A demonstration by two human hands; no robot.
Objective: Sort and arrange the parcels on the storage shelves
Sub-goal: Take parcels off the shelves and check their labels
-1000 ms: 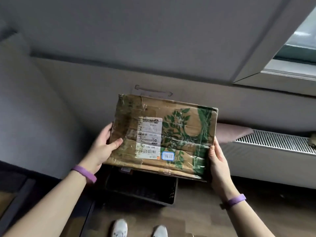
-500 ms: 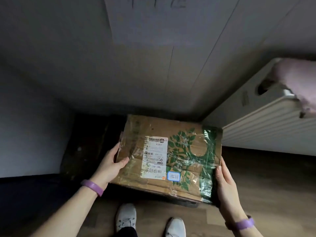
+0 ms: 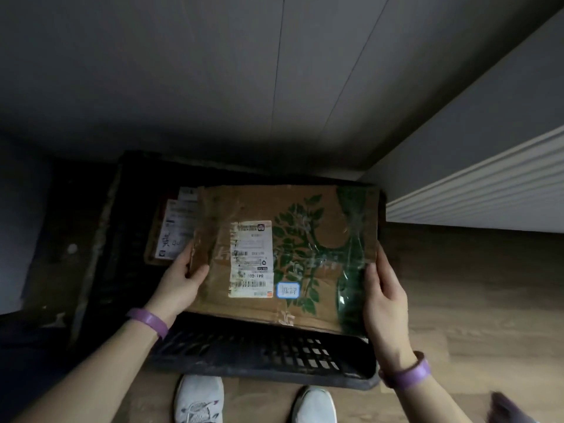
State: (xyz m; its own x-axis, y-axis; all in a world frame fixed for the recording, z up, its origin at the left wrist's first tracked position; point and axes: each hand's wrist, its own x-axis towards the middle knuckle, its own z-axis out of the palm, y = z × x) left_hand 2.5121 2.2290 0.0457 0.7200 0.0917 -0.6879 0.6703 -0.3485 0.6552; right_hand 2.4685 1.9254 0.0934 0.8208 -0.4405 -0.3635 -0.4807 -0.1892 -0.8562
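A flat brown cardboard parcel [image 3: 287, 257] with a green leaf print, clear tape and a white shipping label hangs over a black plastic crate [image 3: 274, 358] on the floor. My left hand [image 3: 180, 279] grips its left edge, thumb on top. My right hand [image 3: 384, 294] holds its right edge, fingers along the side. Inside the crate, at the left, lies another brown parcel [image 3: 171, 236] with a white label, partly hidden by the held one.
The crate sits against a grey wall [image 3: 244, 87], beside a dark low surface [image 3: 61, 239] at the left. A white radiator [image 3: 488, 193] runs along the right. My white shoes [image 3: 198, 398] stand on the wooden floor [image 3: 473, 285] just before the crate.
The view has tilted down toward the floor. The parcel in both hands has come lower, over the open crate, and a second parcel inside the crate has come into view.
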